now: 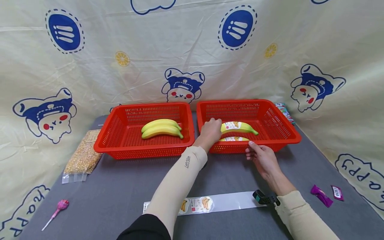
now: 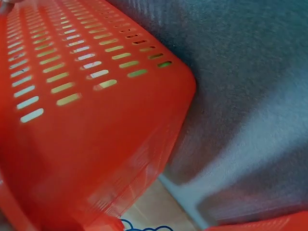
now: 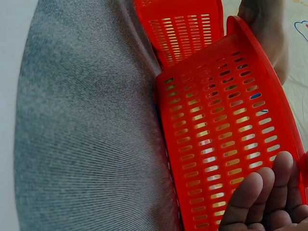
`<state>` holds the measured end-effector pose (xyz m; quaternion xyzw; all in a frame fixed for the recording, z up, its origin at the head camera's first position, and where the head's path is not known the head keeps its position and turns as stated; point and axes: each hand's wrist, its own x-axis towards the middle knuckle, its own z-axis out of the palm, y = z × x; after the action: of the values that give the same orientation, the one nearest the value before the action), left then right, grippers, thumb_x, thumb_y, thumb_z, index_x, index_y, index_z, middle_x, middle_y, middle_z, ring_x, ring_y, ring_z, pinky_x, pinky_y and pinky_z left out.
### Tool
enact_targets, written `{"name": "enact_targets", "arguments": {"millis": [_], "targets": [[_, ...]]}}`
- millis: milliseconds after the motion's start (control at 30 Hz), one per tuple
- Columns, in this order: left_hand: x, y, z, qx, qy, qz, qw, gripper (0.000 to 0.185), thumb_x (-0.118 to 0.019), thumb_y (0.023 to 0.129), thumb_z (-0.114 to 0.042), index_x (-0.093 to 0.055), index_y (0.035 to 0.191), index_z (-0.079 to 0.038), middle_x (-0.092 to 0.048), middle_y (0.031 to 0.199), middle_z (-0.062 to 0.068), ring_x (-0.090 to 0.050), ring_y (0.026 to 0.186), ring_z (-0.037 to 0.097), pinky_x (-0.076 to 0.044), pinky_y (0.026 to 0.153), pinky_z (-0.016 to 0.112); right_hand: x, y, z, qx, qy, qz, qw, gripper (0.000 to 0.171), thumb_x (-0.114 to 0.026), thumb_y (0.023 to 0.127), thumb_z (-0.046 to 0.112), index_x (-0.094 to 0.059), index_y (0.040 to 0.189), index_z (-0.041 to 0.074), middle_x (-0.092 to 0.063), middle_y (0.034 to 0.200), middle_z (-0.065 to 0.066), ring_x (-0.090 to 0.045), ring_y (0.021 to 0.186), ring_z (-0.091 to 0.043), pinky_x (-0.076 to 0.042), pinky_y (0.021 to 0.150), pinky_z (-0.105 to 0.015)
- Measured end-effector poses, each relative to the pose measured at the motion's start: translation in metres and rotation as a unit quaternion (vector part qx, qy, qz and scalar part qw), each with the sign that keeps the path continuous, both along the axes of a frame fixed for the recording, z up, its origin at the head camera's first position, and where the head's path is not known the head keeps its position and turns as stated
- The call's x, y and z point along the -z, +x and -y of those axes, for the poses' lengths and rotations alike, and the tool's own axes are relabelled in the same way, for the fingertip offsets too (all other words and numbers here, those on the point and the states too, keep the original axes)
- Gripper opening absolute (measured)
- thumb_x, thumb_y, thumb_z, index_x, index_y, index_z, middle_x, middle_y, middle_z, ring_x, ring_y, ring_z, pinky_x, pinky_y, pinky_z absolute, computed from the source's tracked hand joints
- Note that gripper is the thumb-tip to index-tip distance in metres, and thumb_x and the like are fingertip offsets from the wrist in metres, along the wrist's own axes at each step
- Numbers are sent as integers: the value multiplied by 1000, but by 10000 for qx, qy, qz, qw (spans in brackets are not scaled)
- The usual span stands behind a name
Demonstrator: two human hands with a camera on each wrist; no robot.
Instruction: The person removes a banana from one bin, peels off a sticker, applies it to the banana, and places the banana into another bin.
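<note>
Labelled banana lies in the right red basket, a second labelled banana just in front of it near the front wall. Left hand reaches over the basket's front-left rim, fingers curled at the banana's stem end; whether they actually clamp it can't be told. Right hand rests open, fingertips against the basket's front wall. Left red basket holds two plain bananas. Sticker strip, corn bag, lollipop and candy wrappers lie on the grey table.
</note>
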<state>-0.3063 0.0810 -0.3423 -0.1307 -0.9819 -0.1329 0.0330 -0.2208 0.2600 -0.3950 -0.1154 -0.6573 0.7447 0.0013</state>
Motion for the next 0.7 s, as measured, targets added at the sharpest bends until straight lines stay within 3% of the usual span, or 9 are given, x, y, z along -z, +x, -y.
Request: {"name": "enact_targets", "arguments": {"millis": [400,700], "targets": [[3,-8,-10,-40,-735,273,9969,44,-73,80,-32,-61,121,-20,-64,111,0,-56,91,15,-50,87,31,2,-1,0,56,48,72,9999,23,-63,86,41,-68,84,19,-69,74,6,-59,67,-9,-52,70,-20],[12,-15,-16,-219,-848,292,9957,35,-67,84,-29,-64,118,-23,-68,106,-3,-61,86,15,-53,78,31,0,1,0,100,-2,135,9999,19,-62,89,38,-67,84,20,-69,74,5,-59,66,-9,-52,69,-20]]}}
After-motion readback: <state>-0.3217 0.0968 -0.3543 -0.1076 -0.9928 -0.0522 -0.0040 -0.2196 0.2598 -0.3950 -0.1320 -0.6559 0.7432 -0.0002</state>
